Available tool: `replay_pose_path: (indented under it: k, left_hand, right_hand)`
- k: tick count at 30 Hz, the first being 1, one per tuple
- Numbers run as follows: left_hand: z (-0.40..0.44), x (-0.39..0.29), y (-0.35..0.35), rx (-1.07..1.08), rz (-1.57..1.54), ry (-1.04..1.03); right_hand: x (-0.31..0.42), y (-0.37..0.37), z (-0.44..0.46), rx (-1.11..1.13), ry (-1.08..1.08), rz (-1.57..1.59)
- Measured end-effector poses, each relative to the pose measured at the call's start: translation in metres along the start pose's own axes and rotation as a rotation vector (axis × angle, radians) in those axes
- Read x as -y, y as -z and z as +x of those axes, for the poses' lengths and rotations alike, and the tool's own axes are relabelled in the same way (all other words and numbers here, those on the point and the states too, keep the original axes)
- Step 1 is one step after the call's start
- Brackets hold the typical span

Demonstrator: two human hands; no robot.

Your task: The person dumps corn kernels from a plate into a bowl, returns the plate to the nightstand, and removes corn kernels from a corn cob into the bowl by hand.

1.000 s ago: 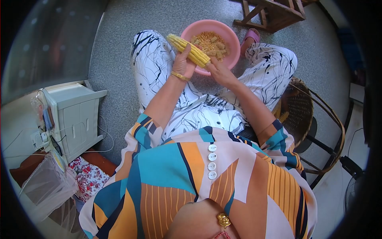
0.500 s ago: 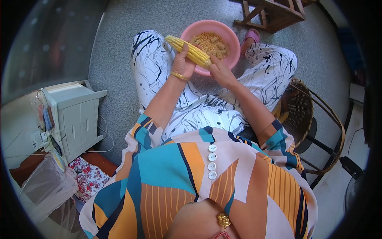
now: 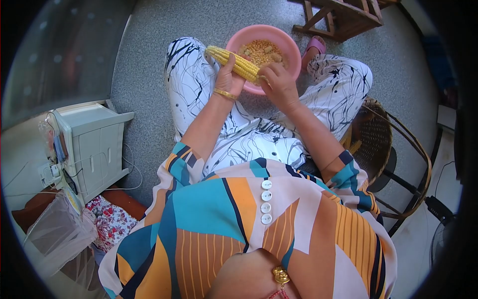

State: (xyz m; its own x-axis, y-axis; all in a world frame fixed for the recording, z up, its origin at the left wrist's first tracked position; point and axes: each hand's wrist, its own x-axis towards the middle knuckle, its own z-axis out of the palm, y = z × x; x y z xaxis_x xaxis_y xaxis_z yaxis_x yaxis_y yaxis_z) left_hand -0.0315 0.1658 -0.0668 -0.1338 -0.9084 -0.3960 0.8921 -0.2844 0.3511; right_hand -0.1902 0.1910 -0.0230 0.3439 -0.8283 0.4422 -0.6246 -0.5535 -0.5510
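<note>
A yellow ear of corn (image 3: 233, 62) lies slanted across my left hand (image 3: 229, 78), whose fingers and thumb wrap its middle. My right hand (image 3: 280, 85) is at the lower right end of the ear, its fingers curled over that tip and partly hiding it. Beneath both hands, between my knees, stands a pink basin (image 3: 294, 50). Loose corn kernels (image 3: 259, 49) and a few pale cob pieces lie inside it.
To my right is a woven basket (image 3: 371, 132) with a tall handle and some corn ears in it. A wooden stool (image 3: 343, 20) stands beyond the basin. On the left are a pale plastic cabinet (image 3: 97, 154) and cables. A fan (image 3: 440, 219) sits at far right.
My right hand has shifted slightly up and its fingers have curled over the ear's end, with the back of the hand more raised. My left hand and the ear stay almost in place.
</note>
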Motion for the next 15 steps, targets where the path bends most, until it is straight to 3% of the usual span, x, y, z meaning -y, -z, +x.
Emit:
replay_pose_path:
  k: [6, 15]
  left_hand:
    - [0.002, 0.001, 0.004, -0.032, -0.014, 0.008]
    - [0.005, 0.004, 0.009, -0.065, 0.062, -0.016]
  right_hand:
    - [0.003, 0.000, 0.000, 0.020, 0.036, -0.105]
    - [-0.005, -0.010, -0.008, 0.059, -0.247, 0.127]
